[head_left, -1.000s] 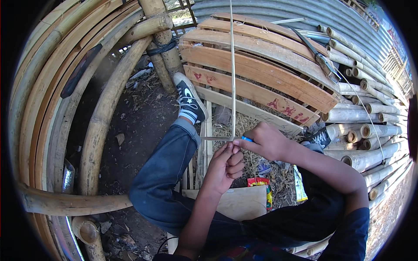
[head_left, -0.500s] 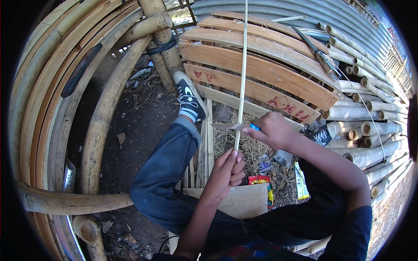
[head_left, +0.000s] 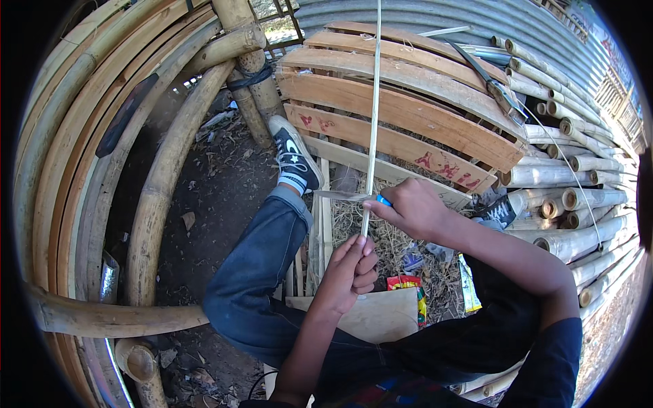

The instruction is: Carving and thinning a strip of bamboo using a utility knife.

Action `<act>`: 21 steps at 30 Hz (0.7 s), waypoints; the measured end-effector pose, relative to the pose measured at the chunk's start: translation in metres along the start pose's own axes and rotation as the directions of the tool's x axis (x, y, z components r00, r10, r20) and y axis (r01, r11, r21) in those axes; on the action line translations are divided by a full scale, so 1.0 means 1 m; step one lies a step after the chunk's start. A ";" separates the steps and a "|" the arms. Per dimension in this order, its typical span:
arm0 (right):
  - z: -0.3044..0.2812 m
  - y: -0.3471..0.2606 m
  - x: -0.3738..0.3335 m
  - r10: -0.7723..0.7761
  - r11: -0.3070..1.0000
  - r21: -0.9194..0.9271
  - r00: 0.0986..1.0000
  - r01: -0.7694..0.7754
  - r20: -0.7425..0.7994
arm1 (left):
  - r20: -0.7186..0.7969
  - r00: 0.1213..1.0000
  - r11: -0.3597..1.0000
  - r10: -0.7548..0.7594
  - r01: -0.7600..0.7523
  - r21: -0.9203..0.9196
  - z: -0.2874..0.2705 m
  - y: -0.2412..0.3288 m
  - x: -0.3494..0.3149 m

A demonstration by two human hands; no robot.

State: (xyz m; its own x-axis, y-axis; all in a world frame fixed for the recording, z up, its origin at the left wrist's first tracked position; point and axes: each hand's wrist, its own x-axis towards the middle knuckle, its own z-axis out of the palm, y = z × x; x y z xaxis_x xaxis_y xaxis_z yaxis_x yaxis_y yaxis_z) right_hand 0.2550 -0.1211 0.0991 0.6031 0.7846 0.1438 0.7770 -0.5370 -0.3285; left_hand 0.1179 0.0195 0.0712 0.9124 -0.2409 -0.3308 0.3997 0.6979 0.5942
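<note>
A long, thin, pale bamboo strip (head_left: 375,115) runs upright through the middle of the view, its upper part passing in front of the wooden slats. My left hand (head_left: 350,270) is closed around its lower end. Just above, my right hand (head_left: 412,209) grips a knife (head_left: 340,196) by its blue handle. The blade points left and lies across the strip, touching it a short way above my left fingers. Most of the handle is hidden inside my right fist.
A slatted wooden crate (head_left: 401,95) stands ahead, with a hand saw (head_left: 500,95) on its right side. Bamboo poles (head_left: 571,177) are stacked at right. A bamboo frame (head_left: 160,183) curves along the left. A board (head_left: 381,316) and a red packet (head_left: 407,282) lie below my hands.
My right hand and the knife have shifted slightly left and down along the strip. My left hand keeps its hold on the lower end. The whole view has moved a little.
</note>
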 end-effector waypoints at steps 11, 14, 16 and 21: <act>0.001 0.005 -0.002 -0.048 0.999 -0.017 0.999 0.048 -0.016 | -0.027 1.000 1.000 -0.014 0.014 -0.014 0.011 -0.005 -0.006; 0.000 0.003 0.002 0.024 0.998 -0.056 0.999 -0.026 -0.040 | -0.004 1.000 1.000 0.024 -0.024 -0.006 0.007 -0.001 -0.003; -0.007 0.005 0.002 -0.023 0.995 -0.094 1.000 0.025 0.022 | -0.013 1.000 1.000 0.005 -0.006 -0.023 0.012 -0.002 -0.005; -0.038 0.065 0.009 0.231 0.972 0.091 0.939 -0.215 -0.255 | 0.050 0.996 0.990 -0.072 0.077 -0.119 0.019 -0.017 -0.034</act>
State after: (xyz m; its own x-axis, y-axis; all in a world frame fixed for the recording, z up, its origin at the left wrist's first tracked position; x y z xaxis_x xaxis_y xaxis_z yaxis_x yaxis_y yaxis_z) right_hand 0.3178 -0.1614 0.1147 0.7919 0.5337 0.2969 0.6097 -0.6627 -0.4349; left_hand 0.0816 0.0028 0.0862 0.8847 -0.3236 -0.3354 0.4555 0.7526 0.4754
